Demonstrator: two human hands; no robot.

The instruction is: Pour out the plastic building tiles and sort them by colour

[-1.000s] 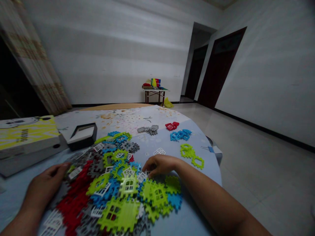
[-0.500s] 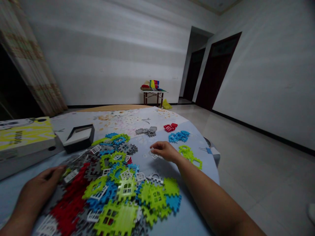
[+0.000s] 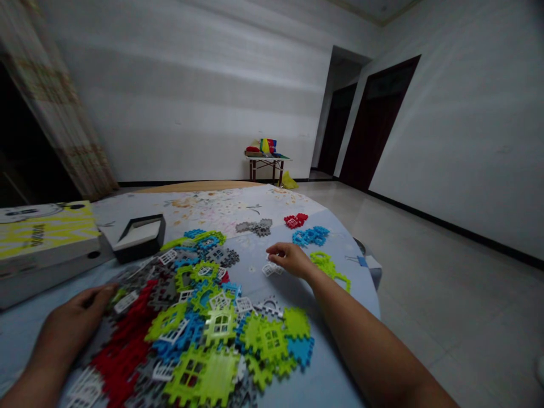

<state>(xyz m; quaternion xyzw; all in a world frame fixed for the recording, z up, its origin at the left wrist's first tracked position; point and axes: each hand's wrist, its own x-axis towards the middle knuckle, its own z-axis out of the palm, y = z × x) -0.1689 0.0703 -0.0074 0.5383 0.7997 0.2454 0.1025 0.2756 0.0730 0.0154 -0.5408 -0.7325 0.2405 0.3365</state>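
Note:
A mixed heap of plastic gear-edged building pieces (image 3: pixel 221 326) lies before me in lime, blue, red, grey and white. My left hand (image 3: pixel 79 317) rests at the heap's left edge, its fingers curled together beside a white window piece (image 3: pixel 126 302); what they grip, if anything, is hidden. To the right of the heap, my right hand (image 3: pixel 291 259) hovers just above white window pieces (image 3: pixel 272 270) on the tablecloth. Its thumb and forefinger are pinched close, with a small pale bit at the tips that I cannot make out.
Beyond my right hand lie separate groups of grey pieces (image 3: pixel 256 226), red pieces (image 3: pixel 295 220), blue pieces (image 3: pixel 311 236) and lime pieces (image 3: pixel 325 263). A black open box (image 3: pixel 159 241) and a yellow-and-white box (image 3: pixel 46 232) stand on the left. The table's curved edge (image 3: pixel 369 266) is at right.
My right hand has risen slightly, and the white window pieces beneath it show more fully. My left hand stays at the heap's edge. The view has shifted a little.

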